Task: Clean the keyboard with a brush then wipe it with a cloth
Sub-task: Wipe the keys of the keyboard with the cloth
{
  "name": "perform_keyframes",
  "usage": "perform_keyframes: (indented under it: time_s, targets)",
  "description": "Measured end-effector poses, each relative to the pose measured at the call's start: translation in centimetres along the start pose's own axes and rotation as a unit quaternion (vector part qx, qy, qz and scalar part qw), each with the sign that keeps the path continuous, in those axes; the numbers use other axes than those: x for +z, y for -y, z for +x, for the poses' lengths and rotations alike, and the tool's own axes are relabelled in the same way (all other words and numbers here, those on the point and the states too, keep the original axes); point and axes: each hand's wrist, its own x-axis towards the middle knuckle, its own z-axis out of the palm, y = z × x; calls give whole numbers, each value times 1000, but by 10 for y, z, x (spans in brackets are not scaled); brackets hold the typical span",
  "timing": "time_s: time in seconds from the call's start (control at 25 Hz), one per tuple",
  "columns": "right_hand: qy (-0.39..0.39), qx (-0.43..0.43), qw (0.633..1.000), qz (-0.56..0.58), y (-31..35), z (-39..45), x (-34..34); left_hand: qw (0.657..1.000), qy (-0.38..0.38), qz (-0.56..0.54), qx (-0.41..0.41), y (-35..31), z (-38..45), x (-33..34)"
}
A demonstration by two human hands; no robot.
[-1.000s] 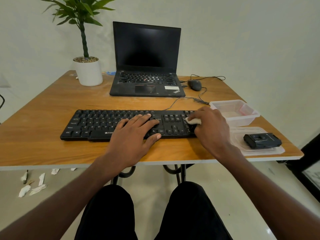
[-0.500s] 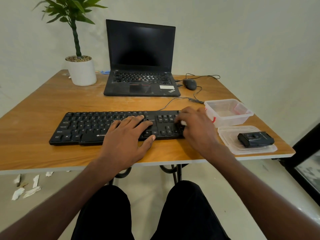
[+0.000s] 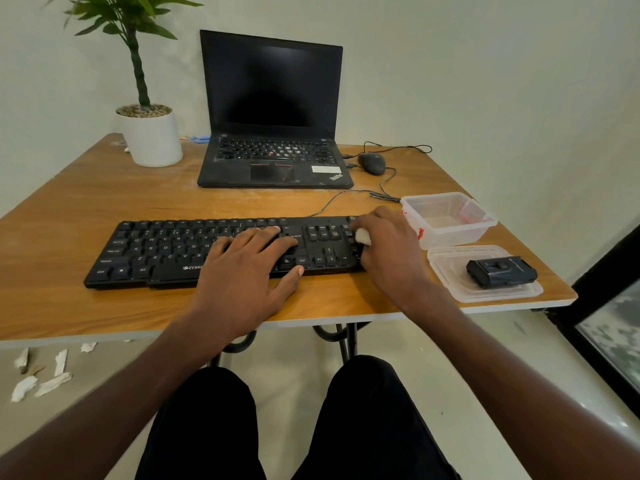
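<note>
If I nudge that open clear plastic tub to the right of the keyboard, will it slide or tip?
The clear tub looks thin-walled and holds nothing visible, so it is probably light and would slide easily on the smooth table. It is low and wide, so tipping seems unlikely. It sits near the right hand; a hard shove could send it toward the edge.

Two bare forearms reach in from the bottom corners of the head-camera view, with no sleeves visible anywhere along them. The left hand (image 3: 242, 271) and the right hand (image 3: 391, 251) are both bare: no gloves, rings, watch or wristbands show on either one. The fingernails are short. Below the arms, the person's two legs (image 3: 363, 420) are covered in plain black trousers or shorts of smooth fabric, without visible pattern, seams or markings. No other clothing is in view.
</note>
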Motion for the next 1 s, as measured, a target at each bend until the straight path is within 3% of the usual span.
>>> perform_keyframes:
  time_s: [0.08,0.16,0.28,0.44,0.56,0.72,0.8,0.92,1.0]
  targets:
    - [31,-41,997,53,5,2,0,1000,-2,-1,-1,1,0,0]
    - [28,-49,998,35,0,2,-4,1000,-5,-5,0,0,-1,0]
    - [-32,32,997,-57,-13,1,-13,1000,-6,-9,-1,1,-1,1]
    - [-5,90,985,-146,-7,-6,-20,1000,-4,-6,0,1,0,1]
    - [9,34,993,-113,6,-7,-16,1000,-2,-4,1,0,0,1]
    - [42,-46,998,20,15,-6,-11,1000,-3,-8,2,1,-1,-1]
    - [22,-19,1000,6,11,-6,-11,1000,-5,-11,5,2,-2,0]
    - [-1,86,988,-128,4,-7,-17,1000,-6,-16,9,2,-1,0]
    - [0,100,984,-150,5,-8,-18,1000,-4,-17,9,2,-1,-1]
